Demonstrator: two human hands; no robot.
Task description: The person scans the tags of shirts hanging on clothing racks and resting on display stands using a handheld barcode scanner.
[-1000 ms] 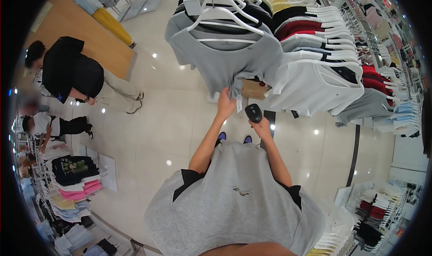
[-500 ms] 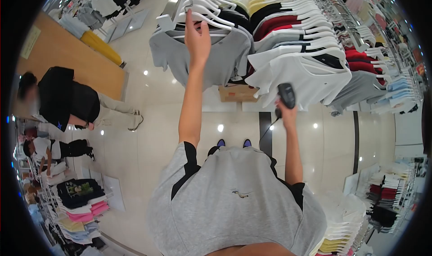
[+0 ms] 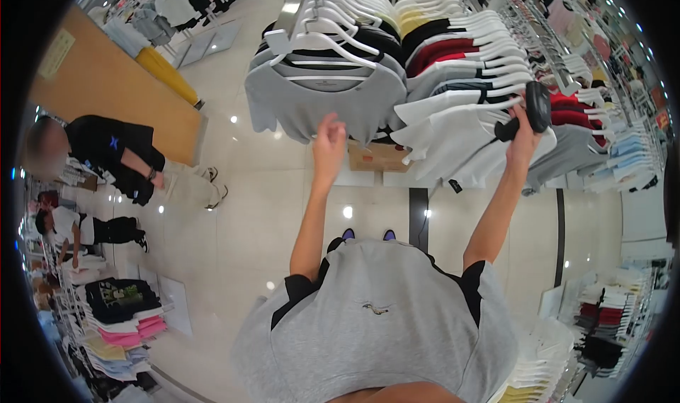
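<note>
My right hand (image 3: 523,135) is closed around a black handheld barcode scanner (image 3: 538,107), raised at the end of the white hanger of the front white shirt (image 3: 453,137). A black tag (image 3: 455,186) dangles below that shirt. My left hand (image 3: 330,142) is in front of the grey T-shirt (image 3: 326,95), its fingers loosely bent and apart with nothing in them. That T-shirt hangs on a white hanger (image 3: 340,45) at the front end of the left rail.
A cardboard box (image 3: 379,157) sits on the floor under the rack. More red, grey and blue garments hang to the right. On the left, a person in black (image 3: 120,155) stands beside a wooden panel (image 3: 127,84); another person in white (image 3: 71,226) is behind. Folded clothes (image 3: 124,325) lie lower left.
My left hand has let go of the hanger at the left rail and come down. My right hand has carried the scanner up and right to the white shirts. The person in black has turned.
</note>
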